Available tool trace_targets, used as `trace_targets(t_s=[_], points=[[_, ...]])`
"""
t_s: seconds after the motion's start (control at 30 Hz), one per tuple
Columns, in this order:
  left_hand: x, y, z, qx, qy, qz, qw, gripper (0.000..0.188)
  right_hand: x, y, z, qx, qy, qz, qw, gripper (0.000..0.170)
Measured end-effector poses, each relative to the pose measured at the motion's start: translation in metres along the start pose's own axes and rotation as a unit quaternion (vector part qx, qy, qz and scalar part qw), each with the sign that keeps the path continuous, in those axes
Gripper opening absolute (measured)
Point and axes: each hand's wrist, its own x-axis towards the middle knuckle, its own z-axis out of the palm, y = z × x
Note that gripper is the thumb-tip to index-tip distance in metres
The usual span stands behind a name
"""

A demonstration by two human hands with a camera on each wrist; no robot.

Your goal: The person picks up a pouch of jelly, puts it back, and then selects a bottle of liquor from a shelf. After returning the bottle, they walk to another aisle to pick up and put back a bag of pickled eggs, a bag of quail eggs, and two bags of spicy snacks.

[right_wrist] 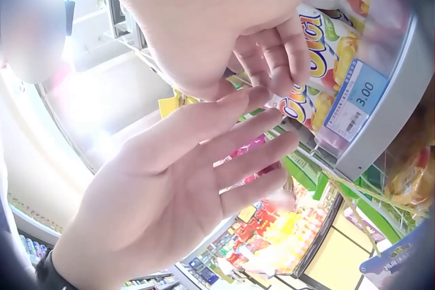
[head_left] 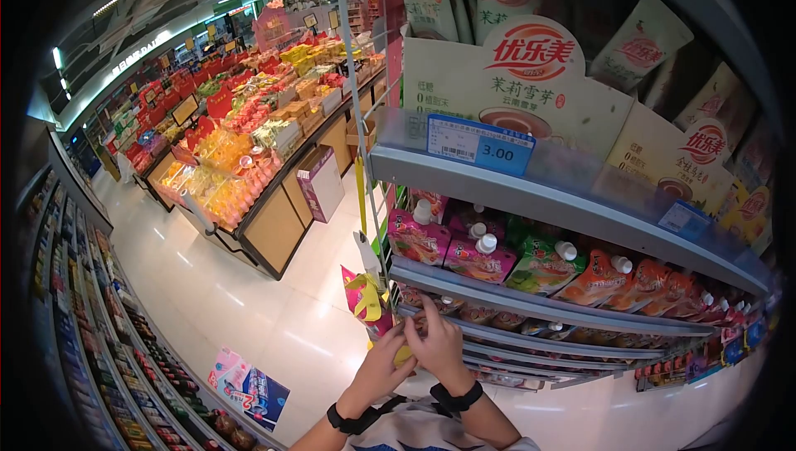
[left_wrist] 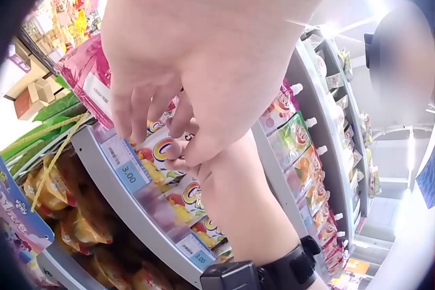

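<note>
In the head view both hands are close together, low beside the shelf end. My left hand (head_left: 383, 375) has its fingers extended toward the right hand; the right wrist view shows its palm and spread fingers (right_wrist: 255, 161). My right hand (head_left: 439, 350) has one finger pointing up in the head view; its other fingers bend loosely. Nothing shows in either hand. The fingertips overlap in the wrist views. Behind them, white bags with fruit pictures (left_wrist: 182, 201) line a shelf with a blue 3.00 price tag (right_wrist: 360, 99). A pink package (left_wrist: 87, 72) is beside the left hand.
Spouted pouches (head_left: 485, 258) fill the shelf above the hands. Higher up stand milk-tea cartons (head_left: 531, 70) over a price label (head_left: 481, 144). Across the aisle is a snack display (head_left: 232, 165); another stocked shelf (head_left: 91, 310) runs along the left. A floor sticker (head_left: 249, 389) lies near it.
</note>
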Motion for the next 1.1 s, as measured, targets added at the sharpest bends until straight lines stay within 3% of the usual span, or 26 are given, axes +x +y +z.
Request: trace_targets(t_s=[0.03,0.13,0.33,0.43,0.57,0.7,0.87,1.1], points=[[0.002,0.001,-0.004,0.0,0.003,0.004,1.0,0.052,0.004,-0.001,0.002,-0.001,0.001,-0.004,1.0,0.042],[0.0,0.007,-0.016,0.005,-0.012,0.009,1.0,0.047,0.009,0.0,0.011,-0.009,-0.034,0.126,0.991,0.034],[0.0,0.002,-0.035,0.017,-0.049,0.02,0.998,0.039,0.023,-0.002,0.016,-0.045,-0.016,0.098,0.994,0.037],[-0.003,-0.005,-0.042,0.032,-0.065,0.056,0.996,0.035,0.023,-0.003,0.018,-0.07,-0.004,0.125,0.99,0.035],[-0.004,-0.008,-0.049,-0.118,-0.103,0.0,0.988,0.032,0.023,-0.013,0.014,-0.108,0.026,0.121,0.986,0.035],[-0.005,-0.008,-0.059,-0.205,-0.132,-0.078,0.967,0.035,0.017,-0.014,0.012,-0.045,0.045,0.138,0.988,0.031],[-0.003,-0.012,-0.067,-0.196,-0.121,-0.062,0.971,0.035,0.009,-0.011,0.013,0.036,0.109,0.174,0.978,0.022],[-0.002,-0.007,-0.066,-0.171,-0.152,-0.052,0.972,0.039,-0.006,-0.001,0.011,0.114,0.129,0.177,0.969,0.021]])
